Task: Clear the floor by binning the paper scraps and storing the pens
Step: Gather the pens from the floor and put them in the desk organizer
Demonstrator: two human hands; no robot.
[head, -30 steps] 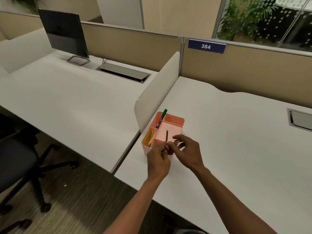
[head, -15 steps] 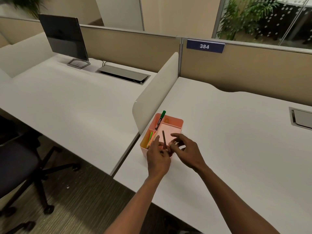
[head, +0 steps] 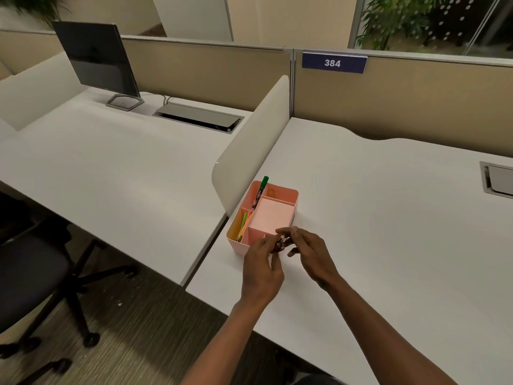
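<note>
A pink desk organizer (head: pixel 294 196) stands on the white desk (head: pixel 388 218) beside the low divider. A green marker (head: pixel 260 191) leans in its back-left slot, and several neon sticks (head: pixel 243 227) fill the front-left slot. My left hand (head: pixel 261 263) and my right hand (head: pixel 312 252) meet over the organizer's near edge. Between their fingertips they pinch a thin brown pen (head: pixel 280 243), of which only a short dark piece shows. On the carpet by the chair lie small white paper scraps (head: pixel 120 303).
The white divider (head: pixel 249 151) separates this desk from the left desk, which carries a monitor (head: pixel 97 59) and a cable tray (head: pixel 198 118). A black office chair (head: pixel 33 273) stands on the carpet at left. A cable hatch (head: pixel 498 182) sits at the far right.
The pen stood upright over the organizer's front compartment; now it is tipped down and mostly hidden between my fingertips. Both hands have drawn slightly back toward the organizer's near edge.
</note>
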